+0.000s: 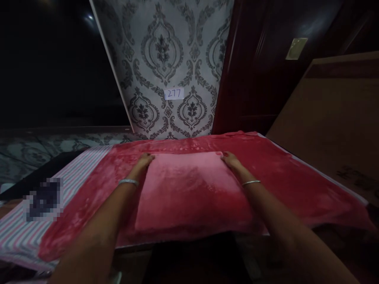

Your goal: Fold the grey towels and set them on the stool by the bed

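Note:
A folded pink-red fleece cloth [189, 189] lies on a larger red blanket [296, 173] spread over a bed. My left hand [144, 161] rests at the folded cloth's far left corner, fingers stretched flat on the fabric. My right hand [231, 159] lies at its far right corner, fingers also flat and extended. Each wrist wears a thin silver bangle. Both arms reach forward along the sides of the folded piece.
A striped sheet [77, 169] shows at the bed's left side. Patterned grey wallpaper [166, 59] with a "277" label [174, 93] stands behind. A dark wooden door [266, 71] and a brown board [334, 114] are at right. A blurred patch [44, 199] lies at left.

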{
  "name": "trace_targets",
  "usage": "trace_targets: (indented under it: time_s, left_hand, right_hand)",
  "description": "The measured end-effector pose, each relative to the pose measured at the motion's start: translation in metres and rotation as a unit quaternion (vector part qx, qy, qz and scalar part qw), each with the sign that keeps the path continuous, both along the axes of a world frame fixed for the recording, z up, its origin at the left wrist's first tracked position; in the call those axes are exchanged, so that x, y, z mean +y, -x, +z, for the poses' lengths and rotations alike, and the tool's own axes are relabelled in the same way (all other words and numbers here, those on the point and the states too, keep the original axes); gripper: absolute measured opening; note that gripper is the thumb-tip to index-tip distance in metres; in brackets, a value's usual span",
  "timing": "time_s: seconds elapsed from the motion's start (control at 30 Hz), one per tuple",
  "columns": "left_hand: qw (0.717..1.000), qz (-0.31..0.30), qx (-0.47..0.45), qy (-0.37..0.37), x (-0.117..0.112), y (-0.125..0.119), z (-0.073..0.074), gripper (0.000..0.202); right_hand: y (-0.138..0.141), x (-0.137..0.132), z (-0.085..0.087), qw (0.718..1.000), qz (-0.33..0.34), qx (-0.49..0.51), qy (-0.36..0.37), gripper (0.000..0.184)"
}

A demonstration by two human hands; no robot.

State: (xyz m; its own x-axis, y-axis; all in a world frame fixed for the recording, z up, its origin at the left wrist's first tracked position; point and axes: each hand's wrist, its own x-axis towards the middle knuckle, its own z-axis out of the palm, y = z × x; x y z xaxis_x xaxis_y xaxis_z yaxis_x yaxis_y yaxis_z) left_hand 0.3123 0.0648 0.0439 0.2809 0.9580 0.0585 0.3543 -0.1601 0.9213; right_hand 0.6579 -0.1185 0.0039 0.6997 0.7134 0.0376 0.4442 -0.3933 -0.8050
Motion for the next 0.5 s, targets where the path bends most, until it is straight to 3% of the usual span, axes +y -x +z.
trace_targets:
  time_s: [0.13,0.2,0.27,0.33,0.5]
  left_hand:
    - [0.991,-0.033,0.103,-0.084,-0.017,-0.031,0.007,0.056]
    - [0.958,-0.078,0.221,-0.164,-0.035,-0.045,-0.002,0.057]
    - [0.897,-0.103,0.363,-0.228,-0.051,-0.050,-0.018,0.061]
    - [0.855,-0.101,0.447,-0.244,-0.059,-0.048,-0.034,0.066]
    - [0.838,-0.091,0.476,-0.252,-0.053,-0.037,-0.056,0.070]
  right_hand:
    - [0.026,0.020,0.009,0.991,0.062,-0.112,0.028,0.051]
    - [0.047,0.026,0.003,0.971,0.109,-0.201,0.070,0.051]
    - [0.064,0.025,-0.008,0.940,0.131,-0.290,0.121,0.053]
    - [0.072,0.020,-0.021,0.921,0.127,-0.339,0.141,0.054]
    - [0.067,0.013,-0.042,0.913,0.123,-0.371,0.115,0.053]
